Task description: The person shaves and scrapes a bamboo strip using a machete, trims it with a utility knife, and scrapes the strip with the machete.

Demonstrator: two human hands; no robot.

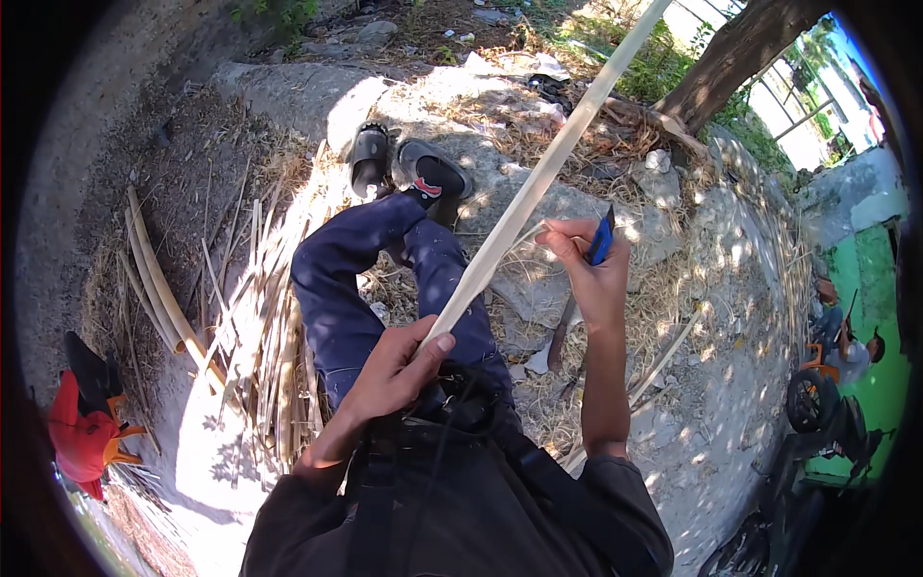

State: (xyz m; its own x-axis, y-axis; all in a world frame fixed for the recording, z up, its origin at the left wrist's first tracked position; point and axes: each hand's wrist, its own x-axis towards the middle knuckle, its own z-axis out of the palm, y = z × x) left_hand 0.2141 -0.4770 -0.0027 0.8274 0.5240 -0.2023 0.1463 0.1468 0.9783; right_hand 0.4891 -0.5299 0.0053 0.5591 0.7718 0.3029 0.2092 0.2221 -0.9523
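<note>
A long, pale bamboo strip slants up from my lap toward the upper right. My left hand is closed round its lower end, thumb on top. Right of the strip is my right hand, fingers curled, with a blue utility knife held in it, its dark tip pointing up. The thumb and forefinger of that hand pinch a thin sliver that reaches to the strip's edge. Whether the sliver is still joined to the strip I cannot tell.
Cut bamboo strips lie heaped left of my legs, beside curved bamboo pieces. A dark-bladed tool lies right of my knees. Shavings litter the rocky ground. A tree trunk leans at upper right; a motorcycle and a seated person are far right.
</note>
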